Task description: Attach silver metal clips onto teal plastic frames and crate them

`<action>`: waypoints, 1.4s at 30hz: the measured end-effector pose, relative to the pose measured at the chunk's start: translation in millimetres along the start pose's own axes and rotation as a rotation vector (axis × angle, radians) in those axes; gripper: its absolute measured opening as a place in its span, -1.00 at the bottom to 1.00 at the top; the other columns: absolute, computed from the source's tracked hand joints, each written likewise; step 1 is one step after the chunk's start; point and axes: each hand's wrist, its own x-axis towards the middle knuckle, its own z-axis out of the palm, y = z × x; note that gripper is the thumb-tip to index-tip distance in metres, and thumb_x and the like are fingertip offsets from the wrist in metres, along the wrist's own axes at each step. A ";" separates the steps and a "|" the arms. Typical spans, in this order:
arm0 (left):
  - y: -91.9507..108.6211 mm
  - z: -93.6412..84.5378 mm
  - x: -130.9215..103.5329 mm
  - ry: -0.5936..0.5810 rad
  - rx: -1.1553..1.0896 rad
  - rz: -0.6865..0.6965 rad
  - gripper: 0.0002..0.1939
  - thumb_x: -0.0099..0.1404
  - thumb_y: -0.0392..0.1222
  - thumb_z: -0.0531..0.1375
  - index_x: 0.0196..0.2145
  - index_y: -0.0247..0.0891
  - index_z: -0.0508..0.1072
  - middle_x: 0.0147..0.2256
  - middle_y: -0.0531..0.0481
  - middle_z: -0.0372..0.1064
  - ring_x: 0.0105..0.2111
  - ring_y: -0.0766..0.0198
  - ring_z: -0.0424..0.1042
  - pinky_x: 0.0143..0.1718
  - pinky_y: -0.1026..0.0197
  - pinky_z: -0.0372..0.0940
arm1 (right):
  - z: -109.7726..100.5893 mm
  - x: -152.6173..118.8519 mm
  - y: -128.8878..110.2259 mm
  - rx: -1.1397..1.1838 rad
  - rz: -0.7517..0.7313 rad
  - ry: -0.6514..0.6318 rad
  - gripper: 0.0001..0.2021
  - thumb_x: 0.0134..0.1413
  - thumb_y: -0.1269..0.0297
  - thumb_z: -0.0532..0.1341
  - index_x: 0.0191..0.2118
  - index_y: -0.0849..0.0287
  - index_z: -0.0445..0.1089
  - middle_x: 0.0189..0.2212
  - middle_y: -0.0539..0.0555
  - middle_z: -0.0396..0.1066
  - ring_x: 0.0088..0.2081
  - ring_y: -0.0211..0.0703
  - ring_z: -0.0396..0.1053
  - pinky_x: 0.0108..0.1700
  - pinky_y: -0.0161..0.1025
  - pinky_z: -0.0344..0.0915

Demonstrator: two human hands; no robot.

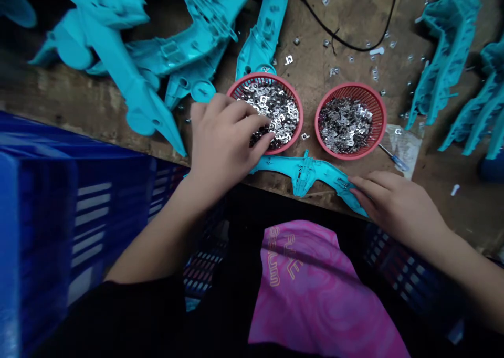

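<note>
My left hand (226, 137) is over the near left side of a red basket (300, 117) full of small metal clips (277, 108). Its fingers are apart and bent down toward the clips, with nothing seen between them. A curved turquoise plastic part (304, 174) lies along the table's near edge, its left end hidden behind that hand. At the part's right end, my right hand (397, 206) has thumb and fingertips pressed together on its edge; whether a clip is between them is hidden.
A second red basket (381, 111) of metal pieces stands at the right, beside a screwdriver (398, 162). Turquoise parts (122, 69) are piled at the back left, more (441, 59) at the right. Loose clips and a black cord (346, 44) lie behind. Blue crates (90, 211) stand at the left.
</note>
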 end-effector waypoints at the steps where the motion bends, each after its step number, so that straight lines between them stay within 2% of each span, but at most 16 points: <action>1: -2.8 1.5 2.6 -0.034 -0.024 0.002 -0.82 0.55 -0.04 0.24 0.00 -0.06 0.60 -0.05 -0.14 0.59 0.14 -0.18 0.45 0.18 -0.39 0.30 | 0.5 0.0 3.3 -0.001 -0.015 0.000 -0.70 0.66 0.22 0.11 0.15 0.25 0.54 -0.13 0.17 0.55 -0.15 0.06 0.50 -0.16 -0.07 0.37; 6: -0.3 9.6 6.8 -0.053 -0.092 -0.019 -0.87 0.54 -0.11 0.23 -0.11 -0.09 0.60 -0.11 -0.12 0.61 0.00 -0.07 0.52 0.02 -0.22 0.37 | 2.1 1.1 11.4 0.027 -0.059 -0.031 -0.69 0.67 0.21 0.10 0.15 0.26 0.55 -0.10 0.18 0.57 -0.12 0.08 0.53 -0.15 -0.07 0.39; 11: -6.2 5.9 8.4 0.045 -0.246 -0.057 -0.86 0.58 -0.12 0.21 -0.12 -0.16 0.57 -0.08 -0.08 0.61 0.01 0.06 0.55 0.10 -0.08 0.44 | 3.5 2.6 15.6 0.083 -0.080 -0.048 -0.68 0.68 0.21 0.09 0.13 0.25 0.56 -0.11 0.19 0.58 -0.11 0.10 0.56 -0.13 -0.05 0.45; 14: -3.1 -1.2 6.3 0.110 -0.385 -0.085 -0.89 0.58 -0.15 0.24 -0.12 -0.14 0.57 -0.14 -0.01 0.61 -0.08 0.16 0.58 0.03 0.01 0.49 | 3.4 5.0 15.4 0.165 -0.101 0.011 -0.73 0.65 0.28 0.12 0.13 0.27 0.54 -0.08 0.21 0.58 -0.10 0.11 0.57 -0.11 -0.04 0.50; 17: 23.9 -4.1 0.6 0.113 -0.671 -0.070 -0.96 0.55 -0.21 0.29 -0.11 -0.13 0.58 -0.17 0.02 0.61 -0.15 0.23 0.60 -0.07 0.07 0.51 | -1.7 7.9 7.5 0.375 -0.116 0.171 -0.75 0.60 0.40 0.19 0.24 0.20 0.49 0.02 0.19 0.58 -0.03 0.04 0.59 -0.02 -0.12 0.55; 21: 86.2 7.4 -10.6 -0.091 -1.186 0.060 -0.97 0.53 -0.31 0.30 -0.12 -0.22 0.57 -0.21 -0.02 0.62 -0.21 0.30 0.61 -0.13 0.22 0.52 | -7.9 7.5 -6.4 0.590 -0.180 0.312 -0.64 0.56 0.39 0.30 0.35 0.08 0.46 0.13 0.15 0.56 0.05 -0.07 0.60 0.10 -0.23 0.57; 24: 123.2 19.3 -16.7 -0.238 -1.443 -0.091 -0.92 0.54 -0.22 0.32 -0.16 -0.27 0.57 -0.23 -0.05 0.61 -0.24 0.32 0.60 -0.17 0.30 0.50 | -5.2 3.5 -13.1 0.638 -0.203 0.380 -0.72 0.57 0.35 0.31 0.27 0.02 0.55 -0.01 0.08 0.60 -0.10 -0.16 0.62 -0.02 -0.28 0.61; 26: 136.6 25.0 -19.2 -0.306 -1.535 -0.233 -0.84 0.54 -0.14 0.34 -0.18 -0.29 0.56 -0.26 -0.04 0.59 -0.27 0.34 0.58 -0.19 0.33 0.48 | -2.4 1.0 -17.1 0.639 -0.161 0.403 -0.76 0.54 0.37 0.35 0.19 -0.02 0.60 -0.09 0.03 0.60 -0.18 -0.21 0.61 -0.10 -0.32 0.60; 28: 142.0 29.7 -22.1 -0.340 -1.570 -0.312 -0.78 0.54 -0.07 0.34 -0.17 -0.29 0.56 -0.28 -0.03 0.57 -0.30 0.35 0.56 -0.22 0.34 0.48 | -0.5 0.4 -19.6 0.667 -0.083 0.422 -0.81 0.51 0.35 0.39 0.12 0.00 0.63 -0.11 0.02 0.59 -0.20 -0.22 0.60 -0.13 -0.35 0.60; 31: 136.1 40.1 -29.8 -0.267 -1.452 -0.268 -0.81 0.58 -0.08 0.28 -0.06 -0.27 0.53 -0.27 -0.03 0.59 -0.33 0.35 0.59 -0.25 0.33 0.51 | 1.8 3.7 -13.3 0.705 -0.051 0.425 -0.89 0.55 0.28 0.34 0.05 0.03 0.62 -0.08 0.04 0.59 -0.15 -0.18 0.60 -0.10 -0.31 0.60; 33: 123.3 51.3 -35.8 -0.116 -1.198 -0.044 -0.87 0.60 -0.19 0.23 0.02 -0.23 0.53 -0.21 -0.04 0.64 -0.24 0.30 0.65 -0.13 0.25 0.57 | 4.6 8.4 0.4 0.630 -0.117 0.375 -0.88 0.59 0.26 0.29 0.04 0.03 0.61 -0.07 0.05 0.61 -0.11 -0.12 0.61 -0.03 -0.24 0.59; 35: 106.8 64.4 -40.4 0.014 -0.832 0.271 -0.78 0.56 -0.29 0.24 0.10 -0.18 0.55 -0.06 -0.07 0.68 -0.04 0.17 0.68 0.07 0.09 0.58 | 9.0 13.9 18.1 0.504 -0.143 0.303 -0.84 0.60 0.26 0.24 0.03 0.04 0.61 -0.06 0.08 0.63 -0.08 -0.06 0.61 0.04 -0.16 0.57; 36: 99.0 70.7 -42.0 0.037 -0.653 0.396 -0.72 0.53 -0.30 0.26 0.15 -0.17 0.55 0.04 -0.11 0.66 0.09 0.08 0.66 0.18 -0.02 0.56 | 11.7 16.7 26.6 0.443 -0.132 0.257 -0.81 0.61 0.26 0.21 0.04 0.06 0.60 -0.05 0.11 0.63 -0.06 -0.02 0.60 0.05 -0.13 0.56; 37: 92.3 76.6 -43.1 0.028 -0.506 0.479 -0.65 0.51 -0.28 0.28 0.21 -0.17 0.53 0.14 -0.15 0.62 0.20 -0.01 0.60 0.26 -0.11 0.52 | 14.5 19.2 33.9 0.386 -0.117 0.201 -0.78 0.61 0.26 0.17 0.05 0.10 0.60 -0.04 0.14 0.62 -0.05 0.01 0.59 0.05 -0.10 0.55; 39: 83.2 86.1 -44.6 -0.043 -0.336 0.535 -0.54 0.51 -0.23 0.30 0.32 -0.20 0.47 0.30 -0.24 0.49 0.37 -0.14 0.44 0.39 -0.25 0.42 | 19.4 23.0 43.3 0.284 -0.143 0.054 -0.70 0.59 0.33 0.07 0.08 0.19 0.58 -0.02 0.22 0.60 -0.05 0.07 0.56 0.02 -0.08 0.52; 42: 79.0 94.4 -46.4 -0.109 -0.286 0.556 -0.49 0.54 -0.21 0.26 0.39 -0.22 0.41 0.37 -0.26 0.40 0.44 -0.16 0.33 0.48 -0.31 0.31 | 23.1 25.9 45.3 0.171 -0.230 -0.071 -0.64 0.52 0.44 0.01 0.09 0.30 0.56 -0.04 0.28 0.57 -0.06 0.10 0.53 -0.01 -0.07 0.48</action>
